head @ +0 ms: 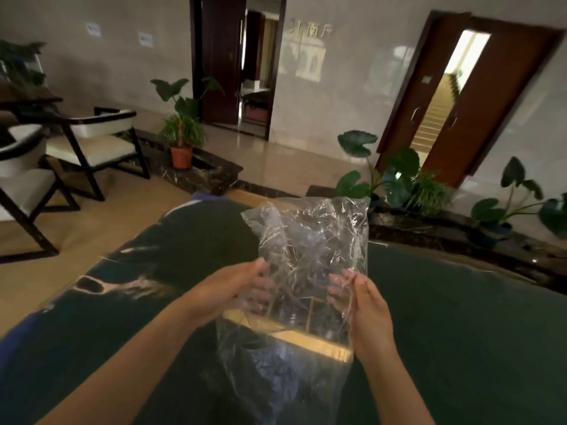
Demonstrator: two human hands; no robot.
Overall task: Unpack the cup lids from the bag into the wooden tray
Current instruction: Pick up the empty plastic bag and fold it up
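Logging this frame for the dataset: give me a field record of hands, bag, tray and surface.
left hand: grip on the bag's left side
right hand: pinching the bag's right edge
bag: clear plastic bag, crumpled, held up above the table
lids: cannot tell through the crinkled plastic
tray: wooden tray seen through the bag, dividers visible, on the table
surface: dark green table
background: potted plants, chairs, wooden doors
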